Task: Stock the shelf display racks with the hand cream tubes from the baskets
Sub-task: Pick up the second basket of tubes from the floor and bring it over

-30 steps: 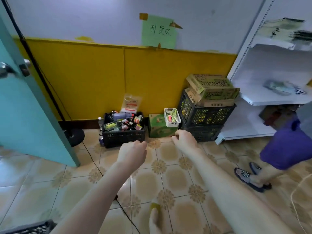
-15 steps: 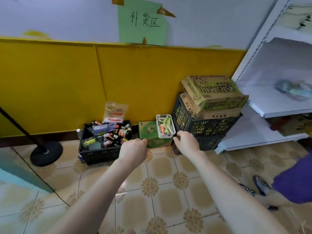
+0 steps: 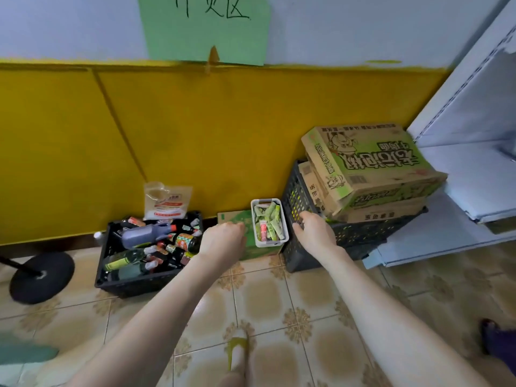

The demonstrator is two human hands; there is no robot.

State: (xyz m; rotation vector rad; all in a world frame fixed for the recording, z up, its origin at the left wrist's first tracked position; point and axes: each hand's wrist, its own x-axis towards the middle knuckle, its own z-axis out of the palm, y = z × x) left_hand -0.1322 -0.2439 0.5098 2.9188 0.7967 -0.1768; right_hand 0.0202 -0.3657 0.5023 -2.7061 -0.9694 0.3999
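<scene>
Against the yellow-panelled wall (image 3: 195, 135), on beige patterned floor tiles (image 3: 265, 300), a small white plastic basket (image 3: 270, 243) of green hand cream tubes (image 3: 269, 219) sits on a green cardboard carton (image 3: 259, 252). It stands between a black plastic crate of bottles (image 3: 134, 286) and a black lattice crate (image 3: 360, 236). The left hand (image 3: 223, 241) and right hand (image 3: 312, 233) flank the basket with curled fingers; I cannot tell whether either grips anything.

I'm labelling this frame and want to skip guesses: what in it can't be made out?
Head view:
Print on the tubes in the white basket: too small.
Fingertips of left hand and right hand: curled behind the hands' backs, so contact is unclear.
Top of the green sign: cut by the upper edge.
Contents of the right black crate: hidden under cardboard boxes.
</scene>
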